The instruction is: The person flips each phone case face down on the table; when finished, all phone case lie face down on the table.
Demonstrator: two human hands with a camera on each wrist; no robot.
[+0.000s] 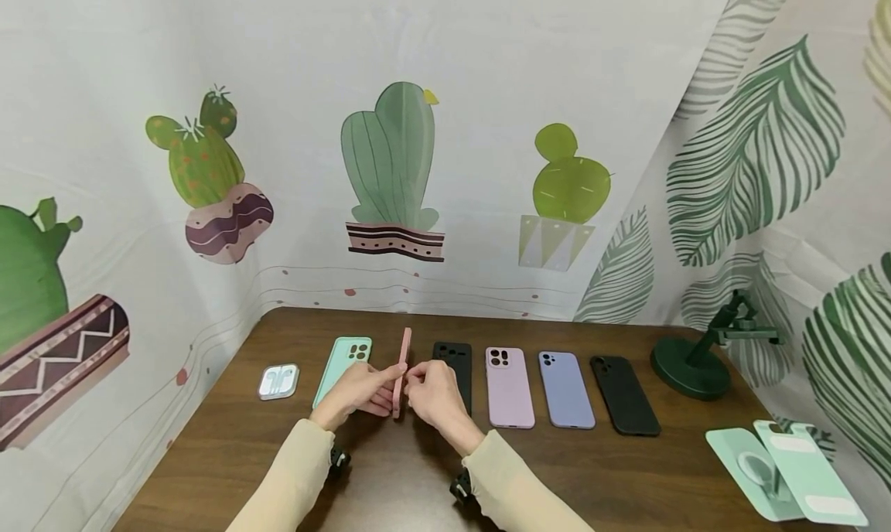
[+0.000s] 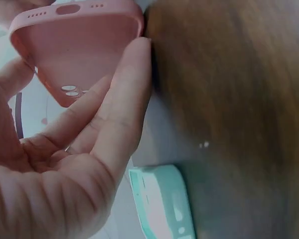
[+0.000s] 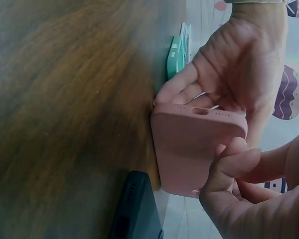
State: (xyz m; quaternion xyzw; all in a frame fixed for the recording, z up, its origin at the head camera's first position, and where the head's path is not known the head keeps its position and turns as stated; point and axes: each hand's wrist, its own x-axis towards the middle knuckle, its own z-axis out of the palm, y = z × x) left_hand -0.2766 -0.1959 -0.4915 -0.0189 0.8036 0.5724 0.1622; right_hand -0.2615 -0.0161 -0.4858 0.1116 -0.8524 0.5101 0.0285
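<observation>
A pink phone case stands upright on its long edge on the table, its hollow side turned toward my left hand. That hand holds it by the two long edges, as the left wrist view shows, with the thumb on the upper one. Holes for a port and camera show in the pink case. My right hand is at the outer back of the case, its index finger curled and thumb tip against it. In the right wrist view these fingers overlap the upper part of the pink case; nothing shows between them.
A mint case lies left of the hands, beside boxed earphones. Rightward lie a dark case, a lilac case, a lavender case and a black case. A dark green stand and a mint folding stand are at the far right.
</observation>
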